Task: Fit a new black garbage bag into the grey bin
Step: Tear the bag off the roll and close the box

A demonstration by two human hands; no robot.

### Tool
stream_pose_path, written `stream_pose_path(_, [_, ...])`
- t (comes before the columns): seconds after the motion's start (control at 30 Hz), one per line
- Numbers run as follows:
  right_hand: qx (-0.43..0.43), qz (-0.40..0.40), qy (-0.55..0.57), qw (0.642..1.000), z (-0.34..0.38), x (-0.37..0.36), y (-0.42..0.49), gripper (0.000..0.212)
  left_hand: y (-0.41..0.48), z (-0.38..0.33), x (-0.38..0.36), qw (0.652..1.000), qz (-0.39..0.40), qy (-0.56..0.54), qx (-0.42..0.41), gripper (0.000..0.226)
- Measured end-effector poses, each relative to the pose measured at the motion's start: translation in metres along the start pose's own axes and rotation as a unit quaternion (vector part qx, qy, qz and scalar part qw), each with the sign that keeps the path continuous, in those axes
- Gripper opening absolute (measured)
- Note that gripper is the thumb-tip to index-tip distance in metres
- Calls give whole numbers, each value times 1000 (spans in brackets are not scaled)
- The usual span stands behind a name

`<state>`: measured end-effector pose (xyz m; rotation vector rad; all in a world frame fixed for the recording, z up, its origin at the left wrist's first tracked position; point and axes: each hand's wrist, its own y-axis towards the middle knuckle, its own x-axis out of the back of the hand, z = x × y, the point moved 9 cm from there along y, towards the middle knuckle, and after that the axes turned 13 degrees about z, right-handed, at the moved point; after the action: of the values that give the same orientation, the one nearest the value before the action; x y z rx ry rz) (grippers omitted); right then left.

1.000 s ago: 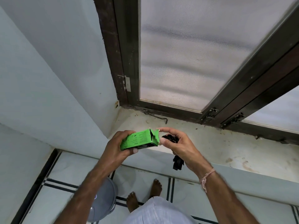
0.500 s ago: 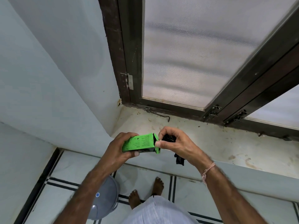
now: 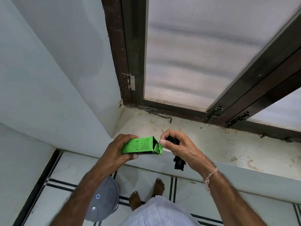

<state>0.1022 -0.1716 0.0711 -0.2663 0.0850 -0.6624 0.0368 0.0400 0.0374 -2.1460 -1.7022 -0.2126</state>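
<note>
My left hand [image 3: 118, 150] grips a small green cardboard box [image 3: 140, 145] held level, its right end flap open. My right hand [image 3: 180, 148] is closed around a folded black garbage bag [image 3: 179, 163]; one end pokes up between the fingers and the other hangs below the palm. The thumb and forefinger pinch the box's green end flap. The grey bin [image 3: 104, 201], lid on, stands on the floor under my left forearm, which covers part of it.
A stained stone window sill [image 3: 219, 144] runs just beyond my hands, with a metal hook latch [image 3: 160, 114] on it. Behind it is a dark-framed mesh window [image 3: 203, 51]. White wall on the left. Bare feet [image 3: 147, 194] stand on the white tiled floor.
Both hands have stayed close together at the box's open end. The right hand's fingers shifted on the flap, which stands slightly more open now; the bag stays bunched in the palm.
</note>
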Motion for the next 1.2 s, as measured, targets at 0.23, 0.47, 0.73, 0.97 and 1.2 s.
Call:
stream_pose_path(0.23, [-19,-13,-13,1000,-4,0,8,23,4,-2,-6,1000,16,13,-8,58])
stream_pose_path(0.47, [-37,-26,-149,988,-5,3,16,17,3,-1,0,1000,21,23,-4,57])
stream_pose_path(0.73, [-1,-67,-280,958,10,0,20,17,9,0,-1,1000,10,18,7,59])
stream_pose_path(0.97, [14,-126,5,992,-11,2,15,6,15,-3,-5,999,-22,47,3,58])
stream_pose_path(1.2, [-15,-186,80,979,-38,7,11,13,26,5,-7,992,-76,97,23,56])
